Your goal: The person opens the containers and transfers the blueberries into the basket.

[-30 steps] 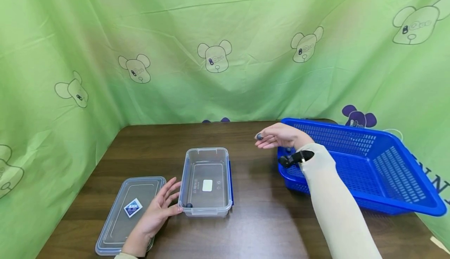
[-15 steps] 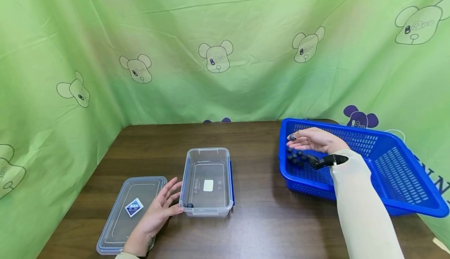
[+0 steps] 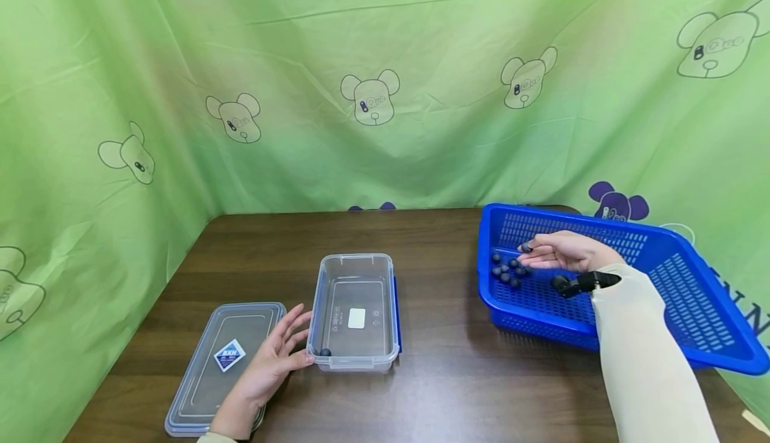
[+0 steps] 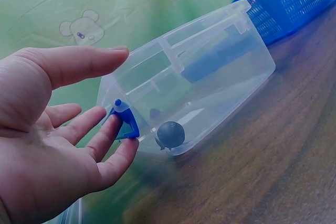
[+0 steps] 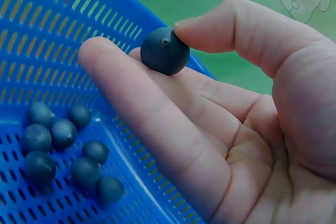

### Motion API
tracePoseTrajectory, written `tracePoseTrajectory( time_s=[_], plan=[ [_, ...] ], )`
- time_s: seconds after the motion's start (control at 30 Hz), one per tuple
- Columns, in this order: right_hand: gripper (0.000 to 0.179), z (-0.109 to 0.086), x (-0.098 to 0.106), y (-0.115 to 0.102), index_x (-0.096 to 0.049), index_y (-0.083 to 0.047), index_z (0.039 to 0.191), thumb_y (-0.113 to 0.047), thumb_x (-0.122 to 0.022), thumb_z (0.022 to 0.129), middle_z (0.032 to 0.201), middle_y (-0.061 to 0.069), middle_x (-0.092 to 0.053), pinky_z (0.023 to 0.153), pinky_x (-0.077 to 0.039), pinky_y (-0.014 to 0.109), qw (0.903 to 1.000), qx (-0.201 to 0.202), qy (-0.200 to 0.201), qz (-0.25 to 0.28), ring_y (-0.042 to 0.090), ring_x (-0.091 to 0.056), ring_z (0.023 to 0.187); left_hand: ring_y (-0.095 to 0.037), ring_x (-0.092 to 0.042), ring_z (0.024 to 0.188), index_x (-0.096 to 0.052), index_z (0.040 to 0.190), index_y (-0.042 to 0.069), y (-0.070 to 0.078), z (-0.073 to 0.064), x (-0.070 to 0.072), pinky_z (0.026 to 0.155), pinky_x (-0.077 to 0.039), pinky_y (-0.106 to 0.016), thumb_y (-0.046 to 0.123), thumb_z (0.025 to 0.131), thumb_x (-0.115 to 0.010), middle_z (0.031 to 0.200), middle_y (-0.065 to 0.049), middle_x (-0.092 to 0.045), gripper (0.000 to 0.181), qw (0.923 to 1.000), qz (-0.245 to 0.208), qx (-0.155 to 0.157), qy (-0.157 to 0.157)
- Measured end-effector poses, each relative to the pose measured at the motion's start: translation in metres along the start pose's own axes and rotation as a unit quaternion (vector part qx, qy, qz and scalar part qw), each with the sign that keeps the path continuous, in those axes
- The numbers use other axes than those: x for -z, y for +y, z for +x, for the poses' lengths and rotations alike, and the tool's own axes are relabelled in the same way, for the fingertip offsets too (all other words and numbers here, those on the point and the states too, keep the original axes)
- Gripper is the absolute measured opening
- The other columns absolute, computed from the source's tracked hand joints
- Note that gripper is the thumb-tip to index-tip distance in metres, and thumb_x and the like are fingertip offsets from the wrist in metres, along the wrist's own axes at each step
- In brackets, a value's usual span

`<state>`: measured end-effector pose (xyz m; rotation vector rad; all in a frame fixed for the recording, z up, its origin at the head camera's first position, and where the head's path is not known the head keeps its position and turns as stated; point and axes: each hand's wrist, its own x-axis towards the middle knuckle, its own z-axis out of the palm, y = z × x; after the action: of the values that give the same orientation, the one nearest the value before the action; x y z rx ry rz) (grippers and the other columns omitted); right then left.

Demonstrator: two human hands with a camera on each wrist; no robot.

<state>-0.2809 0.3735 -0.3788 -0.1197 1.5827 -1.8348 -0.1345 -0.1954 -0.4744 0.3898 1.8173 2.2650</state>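
Observation:
My right hand [image 3: 568, 250] is over the left part of a blue plastic basket [image 3: 541, 328]. Between its thumb and fingers it pinches a dark blueberry [image 5: 165, 51]. Below it, several more blueberries [image 3: 505, 277] lie grouped on the basket floor. My left hand [image 3: 271, 363] rests against the near left corner of a clear plastic food container [image 3: 361, 363], fingers extended and fairly straight. The left wrist view shows fingertips at a blue clip [image 4: 126, 121] on the container's side. One blueberry [image 4: 171, 134] sits inside, in the near left corner.
A clear lid [image 3: 243, 326] with a blue and white sticker lies flat left of the container, partly behind my left hand. A green curtain [image 3: 289, 169] hangs behind the brown wooden table [image 3: 445, 389]. A black camera mount [image 3: 580, 285] is on my right wrist.
My right hand, pinching the blueberry, has moved right from beside the basket's left rim to over its inside. More blueberries in the basket are uncovered. My left hand keeps its place.

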Motion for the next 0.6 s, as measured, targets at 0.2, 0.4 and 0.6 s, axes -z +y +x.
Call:
tracePoseTrajectory(
  time_s=[0.2,0.4,0.6],
  plan=[
    [0.037,0.0,0.005,0.003,-0.071,-0.003,0.1,-0.005,-0.034,0.105,0.1,0.016,-0.073,0.091,-0.052,0.031,0.999,-0.038,0.024,-0.007,0.022,-0.071,0.096,-0.019,-0.045,0.125,-0.009,0.155,-0.007,0.001,0.0,-0.001,0.096,-0.047,-0.029,-0.014,0.079,-0.066,0.155,-0.031,-0.02,0.095,1.0,0.002,0.002,0.001],
    [0.02,0.006,0.004,0.011,-0.073,-0.002,0.094,-0.003,-0.054,0.099,0.089,0.014,-0.074,0.083,-0.055,0.029,0.9862,-0.11,0.102,-0.068,0.02,-0.073,0.084,-0.017,-0.046,0.124,-0.009,0.155,-0.007,0.002,0.0,-0.001,0.096,-0.047,-0.029,-0.014,0.079,-0.066,0.155,-0.031,-0.02,0.095,1.0,0.0,0.001,0.002],
    [0.008,0.013,-0.004,0.021,-0.071,0.002,0.09,-0.004,-0.066,0.092,0.077,0.014,-0.072,0.071,-0.057,0.026,0.9598,-0.171,0.173,-0.139,0.018,-0.072,0.07,-0.015,-0.047,0.124,-0.009,0.154,-0.007,0.001,0.0,0.0,0.096,-0.047,-0.028,-0.015,0.079,-0.065,0.155,-0.031,-0.019,0.095,1.0,0.0,0.002,0.002]
  ],
)
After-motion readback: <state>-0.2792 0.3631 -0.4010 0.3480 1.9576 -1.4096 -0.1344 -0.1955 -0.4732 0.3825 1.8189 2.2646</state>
